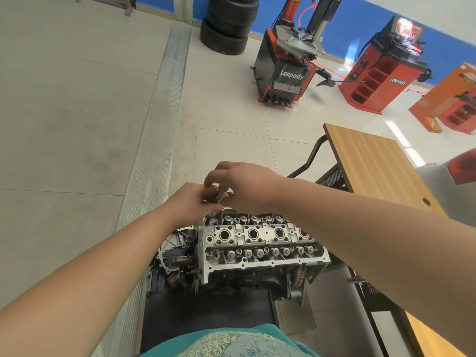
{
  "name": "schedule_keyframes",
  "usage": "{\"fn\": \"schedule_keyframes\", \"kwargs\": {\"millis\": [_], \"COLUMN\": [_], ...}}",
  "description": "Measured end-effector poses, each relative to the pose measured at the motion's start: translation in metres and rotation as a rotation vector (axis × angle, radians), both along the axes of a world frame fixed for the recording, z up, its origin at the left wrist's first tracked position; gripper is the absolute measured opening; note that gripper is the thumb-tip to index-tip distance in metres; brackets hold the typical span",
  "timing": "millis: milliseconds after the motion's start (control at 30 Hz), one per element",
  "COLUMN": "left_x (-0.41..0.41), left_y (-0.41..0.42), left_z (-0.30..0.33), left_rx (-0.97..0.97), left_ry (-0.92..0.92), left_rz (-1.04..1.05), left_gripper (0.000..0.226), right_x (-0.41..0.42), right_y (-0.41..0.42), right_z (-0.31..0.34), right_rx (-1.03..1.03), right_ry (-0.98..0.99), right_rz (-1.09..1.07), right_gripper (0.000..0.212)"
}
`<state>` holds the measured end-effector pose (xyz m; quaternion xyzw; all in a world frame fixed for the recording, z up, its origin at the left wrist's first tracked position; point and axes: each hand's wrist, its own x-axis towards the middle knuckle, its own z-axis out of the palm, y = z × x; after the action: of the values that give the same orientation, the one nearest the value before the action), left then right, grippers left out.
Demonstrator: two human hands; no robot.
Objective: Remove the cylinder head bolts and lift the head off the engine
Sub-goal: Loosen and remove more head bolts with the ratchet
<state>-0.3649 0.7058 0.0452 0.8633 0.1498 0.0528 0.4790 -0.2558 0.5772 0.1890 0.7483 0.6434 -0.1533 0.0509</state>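
A bare aluminium cylinder head sits on the engine block below me, valve springs and spark plug wells exposed. Both hands are raised over its far left corner. My left hand and my right hand meet there, fingers curled around a blurred grey metal tool that points down toward the corner. What the tool's tip engages is hidden by the fingers.
A wooden-topped table with a black frame stands to the right of the engine. A tyre changer, a red wheel balancer and a stack of tyres stand on the tiled floor beyond. A metal floor strip runs at the left.
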Motion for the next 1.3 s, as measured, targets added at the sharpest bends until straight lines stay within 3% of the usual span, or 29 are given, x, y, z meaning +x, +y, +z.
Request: {"fn": "schedule_keyframes", "kwargs": {"millis": [67,133,233,333,400,467,533,600,667,733,833,900,967,1100,1200,1300], "left_x": [0.0,0.0,-0.004,-0.007,-0.005,-0.002,0.001,0.001,-0.004,-0.006,-0.003,-0.001,-0.001,-0.006,0.0,0.004], "left_y": [0.0,-0.002,-0.003,0.0,0.0,-0.002,-0.005,-0.006,-0.004,-0.002,-0.002,-0.004,-0.003,0.0,0.002,-0.001], "left_z": [-0.002,-0.006,-0.006,-0.006,-0.004,-0.001,-0.001,-0.003,-0.005,-0.004,0.002,0.003,-0.001,-0.006,-0.003,0.0], "left_rx": [-0.042,-0.029,-0.107,-0.128,-0.032,0.01,0.031,-0.074,-0.168,-0.105,-0.017,-0.006,-0.069,-0.133,-0.071,-0.062], "left_ry": [-0.043,-0.071,-0.049,0.008,0.003,-0.003,-0.01,-0.024,0.0,0.018,-0.004,-0.042,-0.051,0.011,0.012,-0.012], "left_rz": [0.1,0.147,0.084,0.053,0.069,0.12,0.144,0.119,0.073,0.047,0.089,0.134,0.114,0.037,0.076,0.094], "left_gripper": [0.028,0.029,0.025,0.033,0.024,0.02,0.031,0.027,0.03,0.043,0.034,0.037,0.036,0.043,0.018,0.03], "right_x": [-0.001,-0.004,-0.005,-0.002,-0.007,-0.009,-0.011,-0.01,-0.006,-0.005,-0.009,-0.011,-0.011,-0.009,-0.011,-0.013], "right_y": [0.005,0.009,0.008,0.003,0.002,0.007,0.013,0.014,0.01,0.007,0.013,0.018,0.018,0.012,0.016,0.018], "right_z": [-0.004,-0.007,-0.003,0.006,0.008,0.001,-0.005,-0.005,0.0,0.006,0.002,-0.003,-0.003,0.006,0.001,-0.007], "right_rx": [-0.011,-0.046,-0.066,-0.047,0.007,-0.02,-0.082,-0.089,-0.078,-0.033,-0.025,-0.067,-0.074,-0.047,-0.047,-0.104], "right_ry": [-0.071,-0.179,-0.175,-0.019,0.031,-0.064,-0.191,-0.21,-0.133,-0.016,-0.087,-0.186,-0.198,-0.081,-0.071,-0.201], "right_rz": [-0.183,-0.263,-0.167,0.012,-0.004,-0.139,-0.246,-0.2,-0.063,-0.012,-0.19,-0.269,-0.203,-0.077,-0.221,-0.283], "right_gripper": [0.048,0.044,0.013,0.032,0.033,0.045,0.036,0.012,0.024,0.028,0.041,0.033,0.015,0.034,0.044,0.029]}}
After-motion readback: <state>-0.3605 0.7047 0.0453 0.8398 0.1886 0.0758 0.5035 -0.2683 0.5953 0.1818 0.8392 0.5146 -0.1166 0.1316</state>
